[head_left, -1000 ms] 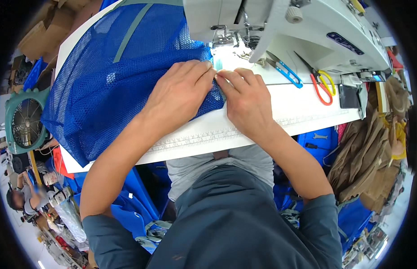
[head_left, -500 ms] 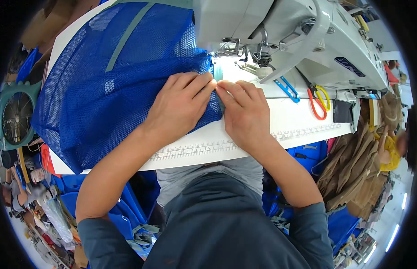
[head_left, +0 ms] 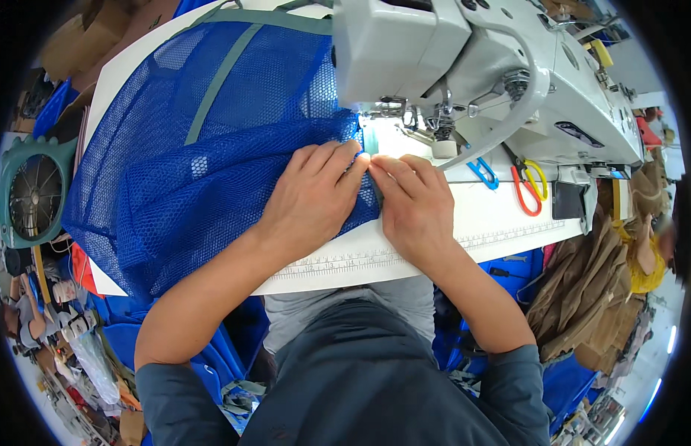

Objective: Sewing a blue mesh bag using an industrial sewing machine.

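Observation:
Blue mesh fabric [head_left: 234, 175] with grey-green binding tape spreads over the left of the white sewing table. My left hand [head_left: 316, 193] lies on its right part, thumb and forefinger pinching the edge. Close beside it, my right hand [head_left: 416, 208] pinches the same edge with thumb and fingertips, where a grey-green strip [head_left: 371, 140] runs up under the lit needle area. The fingertips of both hands nearly touch, just in front of the presser foot. Over the work stands the white sewing machine [head_left: 405, 52]; its head hides the fabric's far end.
Right of the needle lie a blue thread snipper [head_left: 482, 172] and scissors [head_left: 527, 195] with red and yellow handles. A printed ruler [head_left: 338, 266] runs along the table's front edge. A green fan [head_left: 34, 192] stands at left, brown fabric [head_left: 576, 290] hangs at right. Other people sit farther off.
The view has shifted, so table, machine and hands all appear slightly lower and to the right. Both hands keep their pinch on the mesh edge.

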Available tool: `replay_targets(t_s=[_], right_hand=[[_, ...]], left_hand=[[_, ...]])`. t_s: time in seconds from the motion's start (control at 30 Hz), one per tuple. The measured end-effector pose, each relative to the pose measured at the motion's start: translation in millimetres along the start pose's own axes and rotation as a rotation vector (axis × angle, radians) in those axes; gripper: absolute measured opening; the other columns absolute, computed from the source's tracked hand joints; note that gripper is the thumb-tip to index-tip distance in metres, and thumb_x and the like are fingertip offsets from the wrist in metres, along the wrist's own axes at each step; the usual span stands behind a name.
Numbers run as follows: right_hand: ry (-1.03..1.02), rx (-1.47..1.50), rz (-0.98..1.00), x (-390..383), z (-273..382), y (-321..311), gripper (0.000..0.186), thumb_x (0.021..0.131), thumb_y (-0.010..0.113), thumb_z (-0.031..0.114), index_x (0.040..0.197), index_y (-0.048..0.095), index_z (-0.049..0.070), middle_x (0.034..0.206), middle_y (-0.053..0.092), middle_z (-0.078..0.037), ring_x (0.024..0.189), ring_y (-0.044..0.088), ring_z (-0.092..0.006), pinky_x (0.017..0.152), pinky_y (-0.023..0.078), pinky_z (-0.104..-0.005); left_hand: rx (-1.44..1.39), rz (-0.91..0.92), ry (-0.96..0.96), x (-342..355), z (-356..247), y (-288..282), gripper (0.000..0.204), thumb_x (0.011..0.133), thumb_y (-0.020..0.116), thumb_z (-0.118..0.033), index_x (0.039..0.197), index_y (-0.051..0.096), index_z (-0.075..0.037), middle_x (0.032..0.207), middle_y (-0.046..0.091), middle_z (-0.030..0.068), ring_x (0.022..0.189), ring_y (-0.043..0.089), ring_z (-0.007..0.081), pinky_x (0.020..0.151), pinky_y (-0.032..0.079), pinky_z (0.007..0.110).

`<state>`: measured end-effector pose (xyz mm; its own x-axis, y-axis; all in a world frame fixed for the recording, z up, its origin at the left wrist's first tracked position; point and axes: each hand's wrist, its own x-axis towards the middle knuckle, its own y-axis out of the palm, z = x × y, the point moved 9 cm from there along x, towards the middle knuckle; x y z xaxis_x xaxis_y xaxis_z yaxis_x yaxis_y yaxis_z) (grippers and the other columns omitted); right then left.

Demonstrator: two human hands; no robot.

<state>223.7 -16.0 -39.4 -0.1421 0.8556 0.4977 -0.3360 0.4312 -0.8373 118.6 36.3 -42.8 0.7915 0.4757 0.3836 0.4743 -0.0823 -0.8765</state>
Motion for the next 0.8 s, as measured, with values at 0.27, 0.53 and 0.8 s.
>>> replay_targets(t_s=[0.27, 0.53, 0.8], right_hand=[[0.010, -0.001, 0.020, 3.7, -2.4, 2.3, 0.040, 0.078, 0.071, 0.001, 0.118, 0.077, 0.001, 0.115, 0.071, -0.009, 0.105, 0.065, -0.0274, 0.089, 0.050, -0.0422], [-0.003, 0.028, 0.010, 6.0, -4.1, 4.9, 0.034, 0.080, 0.069, 0.003, 0.113, 0.077, 0.002, 0.112, 0.071, -0.011, 0.098, 0.064, -0.0278, 0.088, 0.050, -0.0423], [0.014, -0.004, 0.037, 8.2, -7.6, 5.0, 0.044, 0.071, 0.072, -0.003, 0.115, 0.077, 0.001, 0.118, 0.073, -0.005, 0.109, 0.068, -0.0252, 0.081, 0.055, -0.0405]], left_hand=[[-0.015, 0.015, -0.012, 5.7, 3.2, -2.1, 0.049, 0.086, 0.075, -0.004, 0.133, 0.064, 0.000, 0.139, 0.059, 0.0167, 0.127, 0.059, 0.0361, 0.107, 0.047, 0.048], [0.019, 0.026, 0.003, 6.5, 7.3, 0.7, 0.047, 0.086, 0.074, -0.005, 0.131, 0.065, 0.000, 0.139, 0.060, 0.0167, 0.127, 0.059, 0.0358, 0.106, 0.048, 0.048], [0.012, 0.016, 0.015, 10.6, 8.2, -0.5, 0.044, 0.087, 0.074, -0.006, 0.129, 0.066, 0.000, 0.137, 0.061, 0.0166, 0.126, 0.060, 0.0356, 0.105, 0.049, 0.047]])
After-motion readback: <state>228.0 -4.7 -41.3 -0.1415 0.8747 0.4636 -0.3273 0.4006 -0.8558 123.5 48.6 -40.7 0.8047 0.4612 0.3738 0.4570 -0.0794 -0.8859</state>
